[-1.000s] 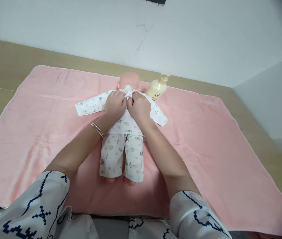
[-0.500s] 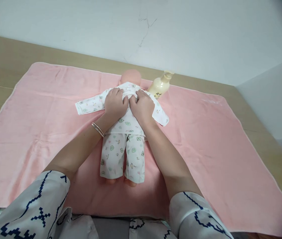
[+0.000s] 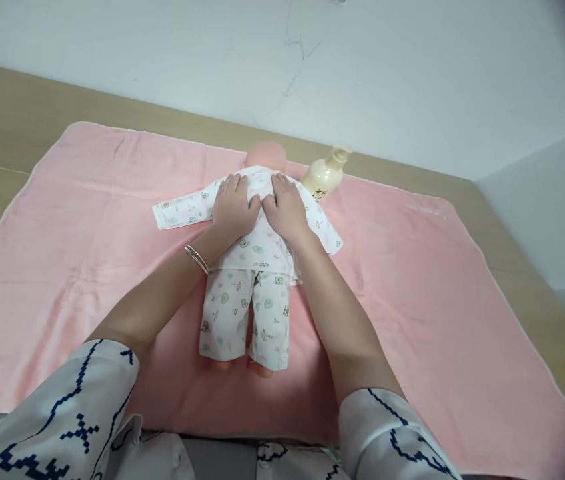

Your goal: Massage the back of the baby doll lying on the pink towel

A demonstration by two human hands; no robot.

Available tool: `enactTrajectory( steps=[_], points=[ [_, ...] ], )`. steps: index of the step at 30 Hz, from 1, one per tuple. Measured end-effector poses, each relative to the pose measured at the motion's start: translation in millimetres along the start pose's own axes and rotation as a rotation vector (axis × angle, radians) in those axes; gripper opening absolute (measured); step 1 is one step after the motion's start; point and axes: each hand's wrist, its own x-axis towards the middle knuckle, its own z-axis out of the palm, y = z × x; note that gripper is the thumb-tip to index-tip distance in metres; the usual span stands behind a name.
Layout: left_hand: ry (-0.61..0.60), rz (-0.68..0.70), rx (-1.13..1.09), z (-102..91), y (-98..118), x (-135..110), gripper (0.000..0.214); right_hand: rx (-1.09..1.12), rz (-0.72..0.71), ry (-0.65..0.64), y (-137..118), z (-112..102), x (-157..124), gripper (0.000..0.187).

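A baby doll lies stretched out, its bald head (image 3: 266, 155) toward the wall and its feet toward me. It wears a white printed top (image 3: 257, 250) and matching trousers (image 3: 223, 313). My left hand (image 3: 235, 210) rests flat on the left side of the top's upper part, fingers pointing at the head. Mirroring it, my right hand (image 3: 286, 210) lies on the right side, its fingers stretched out too. The thumbs point inward and nearly meet in the middle. Both sleeves spread outward, and no doll hands show at the cuffs.
A pale yellow pump bottle (image 3: 323, 177) is just right of the doll's head. Under everything spreads a pink blanket (image 3: 412, 287) with some creases, on a wooden table (image 3: 127, 103). A white wall (image 3: 187, 53) rises behind the table's far edge.
The fingers of both hands, more bent before, now lie flatter on the top, and the bunched cloth near the neck looks smoother. The view has shifted slightly.
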Motion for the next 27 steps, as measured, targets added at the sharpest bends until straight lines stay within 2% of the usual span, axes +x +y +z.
enactTrajectory(
  steps=[7, 11, 14, 17, 23, 25, 27],
  points=[
    [-0.034, 0.091, 0.019, -4.4, 2, 0, 0.047, -0.086, -0.075, 0.063, -8, -2, -6, 0.053],
    [0.001, 0.162, 0.021, -9.2, 5, -1, 0.04, -0.132, 0.014, 0.183, -20, -3, -17, 0.042],
    [0.026, 0.147, 0.044, -13.4, 9, -4, 0.035, -0.119, 0.097, 0.238, -22, -2, -21, 0.036],
    [0.032, 0.116, 0.032, -13.4, 10, -4, 0.036, -0.057, 0.078, 0.233, -16, 0, -17, 0.04],
    [-0.045, 0.17, -0.015, -8.2, 4, 1, 0.044, -0.037, -0.09, 0.097, -2, 1, -5, 0.052],
    [-0.055, 0.192, -0.02, -10.8, 5, 1, 0.041, -0.054, -0.076, 0.13, -8, -2, -9, 0.047],
    [-0.035, 0.198, -0.014, -14.7, 8, 0, 0.038, -0.086, -0.005, 0.178, -18, -5, -16, 0.039]
  ],
)
